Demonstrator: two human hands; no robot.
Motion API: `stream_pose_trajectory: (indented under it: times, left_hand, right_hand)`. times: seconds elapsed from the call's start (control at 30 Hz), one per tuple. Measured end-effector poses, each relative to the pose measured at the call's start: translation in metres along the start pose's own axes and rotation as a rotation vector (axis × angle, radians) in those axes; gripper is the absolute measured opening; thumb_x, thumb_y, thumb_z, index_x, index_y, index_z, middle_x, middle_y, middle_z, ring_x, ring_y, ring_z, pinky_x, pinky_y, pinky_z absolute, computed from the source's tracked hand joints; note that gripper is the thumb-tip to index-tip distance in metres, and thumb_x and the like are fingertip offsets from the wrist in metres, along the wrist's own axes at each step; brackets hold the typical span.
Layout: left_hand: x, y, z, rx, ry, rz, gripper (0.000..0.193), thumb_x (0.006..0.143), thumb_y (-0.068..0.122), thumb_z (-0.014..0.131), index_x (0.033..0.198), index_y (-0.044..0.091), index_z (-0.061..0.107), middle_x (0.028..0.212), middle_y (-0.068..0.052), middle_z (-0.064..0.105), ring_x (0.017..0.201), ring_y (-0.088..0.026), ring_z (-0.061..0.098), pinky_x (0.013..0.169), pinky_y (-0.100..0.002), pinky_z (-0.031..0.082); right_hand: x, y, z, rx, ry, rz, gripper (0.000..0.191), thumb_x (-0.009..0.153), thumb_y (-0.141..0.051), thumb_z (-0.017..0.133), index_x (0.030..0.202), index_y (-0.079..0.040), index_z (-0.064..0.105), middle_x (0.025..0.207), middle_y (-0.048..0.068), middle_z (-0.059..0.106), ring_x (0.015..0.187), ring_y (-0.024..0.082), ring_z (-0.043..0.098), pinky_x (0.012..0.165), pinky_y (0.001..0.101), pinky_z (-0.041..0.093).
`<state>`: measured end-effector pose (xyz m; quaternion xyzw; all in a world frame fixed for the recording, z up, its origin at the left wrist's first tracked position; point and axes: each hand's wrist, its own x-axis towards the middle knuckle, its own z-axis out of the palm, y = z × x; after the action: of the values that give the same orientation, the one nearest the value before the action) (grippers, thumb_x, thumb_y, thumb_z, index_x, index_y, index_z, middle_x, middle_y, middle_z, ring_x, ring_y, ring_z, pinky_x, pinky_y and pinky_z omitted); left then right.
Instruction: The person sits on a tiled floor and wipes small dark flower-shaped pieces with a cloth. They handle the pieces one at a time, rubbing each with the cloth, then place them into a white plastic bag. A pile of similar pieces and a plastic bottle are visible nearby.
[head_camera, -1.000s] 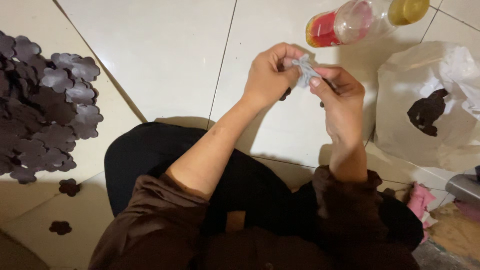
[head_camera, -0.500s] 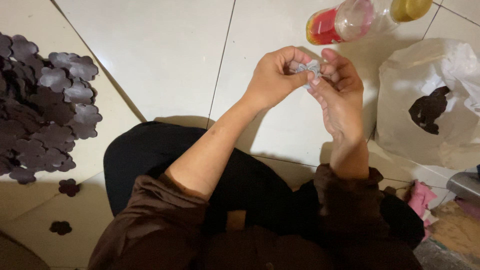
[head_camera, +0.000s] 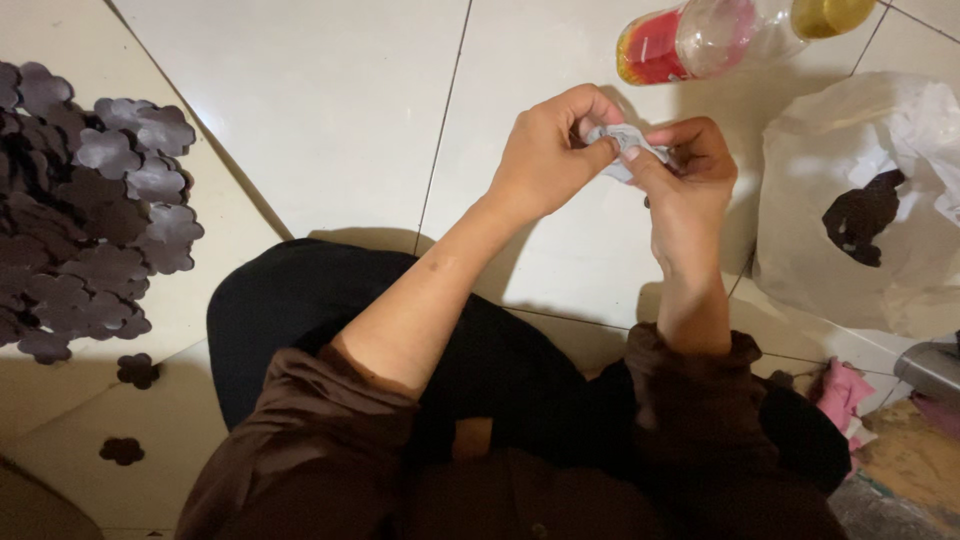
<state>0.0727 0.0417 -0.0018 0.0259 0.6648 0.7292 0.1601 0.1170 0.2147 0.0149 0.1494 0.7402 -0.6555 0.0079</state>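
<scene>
Both hands meet above the white tiled floor (head_camera: 330, 110) and pinch a small pale grey fabric piece (head_camera: 628, 140) between them. My left hand (head_camera: 548, 155) grips its left side with thumb and fingers. My right hand (head_camera: 690, 175) holds its right side, fingers curled around it. The piece looks crumpled and is partly hidden by the fingers. A large heap of dark purple flower-shaped cutouts (head_camera: 80, 220) lies on the floor at the far left, away from both hands.
A clear plastic bottle (head_camera: 720, 35) with red and yellow parts lies at the top. A white plastic bag (head_camera: 870, 210) holding dark pieces sits at the right. Two loose dark cutouts (head_camera: 136, 370) lie at the lower left. Pink cloth (head_camera: 842, 392) rests by my right knee.
Both hands have kept working the grey piece, shifting slightly; the fingers have closed more tightly around it, and it shows less than a second ago.
</scene>
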Motion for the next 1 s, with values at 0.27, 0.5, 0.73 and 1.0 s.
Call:
stream_pose_trajectory:
  times: [0.27,0.5,0.73,1.0]
  left_hand:
    - [0.002,-0.004,0.0,-0.236,0.035,-0.198,0.01,0.092,0.001,0.06,0.097,0.008,0.065,0.069,0.001,0.065,0.054,-0.004,0.058,0.048,-0.023,0.045]
    - [0.006,-0.012,-0.001,-0.381,0.051,-0.067,0.013,0.091,-0.004,0.058,0.099,0.004,0.065,0.075,0.001,0.066,0.059,-0.005,0.056,0.051,-0.023,0.045]
    - [0.003,-0.01,0.002,-0.292,-0.017,-0.254,0.004,0.095,0.005,0.068,0.094,0.002,0.071,0.073,0.0,0.064,0.059,-0.004,0.052,0.05,-0.022,0.041]
    - [0.005,-0.018,0.004,-0.432,-0.072,0.037,0.035,0.086,-0.014,0.064,0.117,0.004,0.06,0.104,-0.005,0.072,0.093,-0.009,0.07,0.082,-0.024,0.059]
  right_hand:
    - [-0.003,-0.009,0.005,-0.154,-0.027,-0.077,0.017,0.094,0.01,0.076,0.101,-0.003,0.067,0.1,-0.001,0.064,0.075,0.003,0.053,0.062,0.02,0.041]
    - [-0.005,-0.025,0.008,-0.026,-0.06,0.084,0.014,0.087,0.006,0.062,0.096,-0.002,0.07,0.103,-0.003,0.06,0.084,0.002,0.061,0.074,0.0161,0.052]
    - [0.0,0.0,0.0,0.052,-0.059,-0.009,0.03,0.097,0.014,0.074,0.12,-0.001,0.062,0.11,0.004,0.061,0.094,0.009,0.058,0.083,0.0232,0.052]
    - [0.002,-0.017,-0.001,0.439,-0.122,0.246,0.043,0.091,0.01,0.058,0.134,0.002,0.062,0.128,0.011,0.066,0.11,0.015,0.066,0.095,0.0275,0.056]
